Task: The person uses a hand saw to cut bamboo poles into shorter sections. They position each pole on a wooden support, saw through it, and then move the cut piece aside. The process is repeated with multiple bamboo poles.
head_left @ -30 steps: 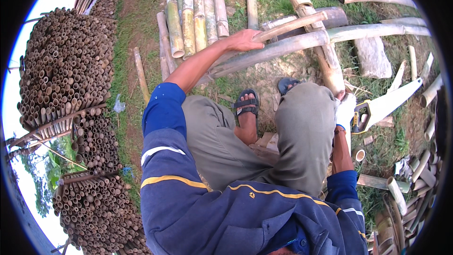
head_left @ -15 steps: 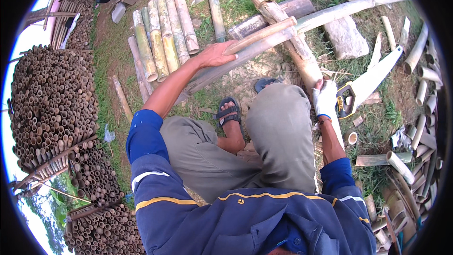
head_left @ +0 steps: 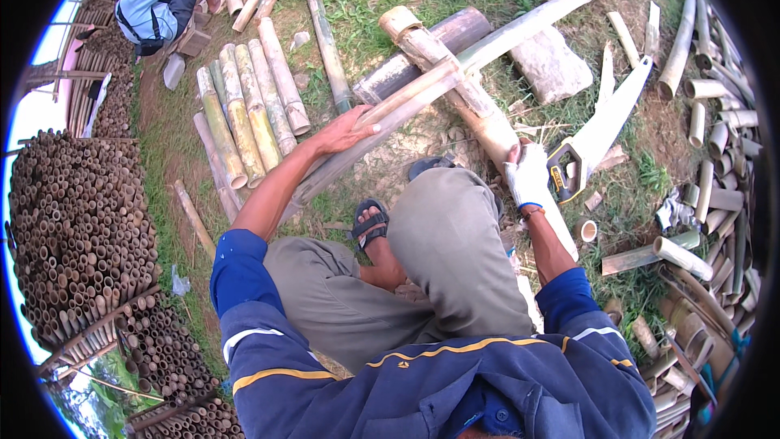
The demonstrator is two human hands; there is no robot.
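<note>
My left hand (head_left: 345, 132) grips the near end of a short split bamboo stick (head_left: 416, 89), laid lengthwise along a long greenish bamboo pole (head_left: 561, 6). That pole lies slanted across a thick pale bamboo piece (head_left: 481, 126), which rests over a dark bamboo log (head_left: 463, 32). In a white glove with a bare thumb showing, my right hand (head_left: 530, 175) closes on the lower part of the thick piece. Just right of the glove is a handsaw (head_left: 605, 126) with a black and yellow handle; no fingers show inside its grip. The fingers under my right hand are partly hidden.
Several cut bamboo lengths (head_left: 244, 106) lie side by side at left. A flat stone (head_left: 552, 65) sits beyond the saw. Bamboo offcuts (head_left: 715, 203) heap along the right. Stacked bamboo (head_left: 85, 236) stands far left. Another person (head_left: 166, 8) sits at the upper left.
The view has shifted, so most things appear further left. My left hand has drawn the stick slightly back toward the lower left and set it closer against the pole. The right hand keeps its place.
</note>
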